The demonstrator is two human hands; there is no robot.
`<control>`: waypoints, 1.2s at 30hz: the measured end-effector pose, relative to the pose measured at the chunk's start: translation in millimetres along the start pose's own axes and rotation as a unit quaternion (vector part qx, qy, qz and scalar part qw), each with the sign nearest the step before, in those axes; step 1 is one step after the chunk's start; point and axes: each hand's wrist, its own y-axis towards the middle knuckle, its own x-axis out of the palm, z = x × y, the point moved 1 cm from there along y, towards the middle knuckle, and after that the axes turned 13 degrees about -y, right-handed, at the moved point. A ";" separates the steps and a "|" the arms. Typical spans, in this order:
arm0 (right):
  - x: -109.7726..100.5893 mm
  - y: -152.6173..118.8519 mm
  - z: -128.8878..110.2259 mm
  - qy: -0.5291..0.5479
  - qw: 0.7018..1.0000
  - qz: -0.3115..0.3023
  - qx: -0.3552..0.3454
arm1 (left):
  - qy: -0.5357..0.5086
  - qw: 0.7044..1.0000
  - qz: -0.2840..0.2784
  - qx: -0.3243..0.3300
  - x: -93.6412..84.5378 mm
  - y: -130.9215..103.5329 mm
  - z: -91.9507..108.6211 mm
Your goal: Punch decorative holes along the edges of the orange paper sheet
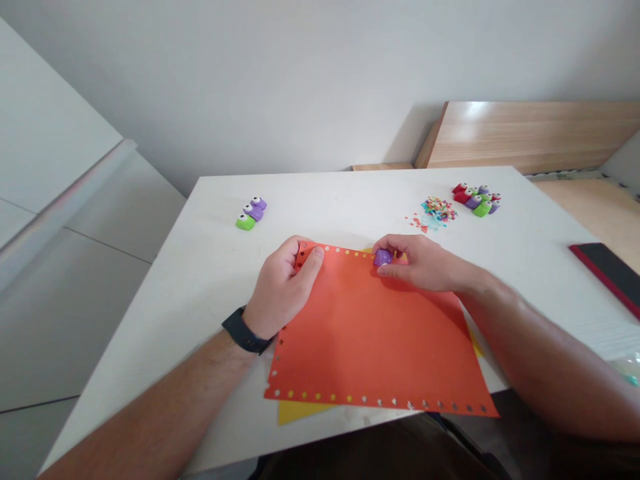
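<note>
purple punch [383,257] on orange sheet [370,327]

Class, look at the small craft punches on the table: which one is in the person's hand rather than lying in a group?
The purple punch, held by the right hand at the orange sheet's far edge. The others lie untouched in two clusters farther back.

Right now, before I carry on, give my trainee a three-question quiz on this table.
1. True or false: the right hand holds a purple punch at the orange sheet's far edge.
2. Which corner does the left hand pinch? A far-left, B near-right.
3. What colour sheet lies under the orange one?

Key: 1 true; 2 A; 3 yellow.
</note>
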 end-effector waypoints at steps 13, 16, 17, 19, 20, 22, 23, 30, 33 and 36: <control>1.3 0.2 -2.2 0.012 1.000 0.008 0.002 | 0.008 1.000 0.001 0.001 -0.3 0.3 -0.3; 1.1 0.1 -2.6 0.010 1.000 0.010 0.006 | 0.012 1.000 0.000 0.000 -0.5 0.3 0.4; 1.1 0.2 -2.7 0.010 1.000 0.010 0.006 | 0.014 1.000 0.001 0.000 -0.5 0.2 0.4; 1.5 0.6 -2.6 0.008 1.000 0.009 0.005 | 0.016 1.000 0.002 -0.001 -0.4 0.2 -0.2; 1.7 0.8 -2.6 0.007 1.000 0.008 0.005 | 0.016 1.000 0.002 -0.002 -0.3 0.2 -0.7; 2.0 1.2 -2.7 0.004 1.000 0.007 0.003 | 0.012 1.000 0.003 -0.003 -0.2 0.3 -1.6; 2.0 1.3 -3.0 0.001 1.000 0.008 0.002 | 0.010 1.000 0.003 -0.004 -0.2 0.4 -1.9; 0.7 0.3 -6.1 -0.005 1.000 0.024 -0.004 | 0.016 1.000 0.006 0.008 -1.8 1.1 -2.4; 1.0 0.6 -6.1 -0.012 0.999 0.031 -0.009 | 0.010 1.000 0.006 0.004 -1.7 1.1 -3.4; 1.6 1.5 -5.5 -0.013 0.999 0.035 -0.009 | 0.001 1.000 0.009 0.003 -1.0 0.9 -3.8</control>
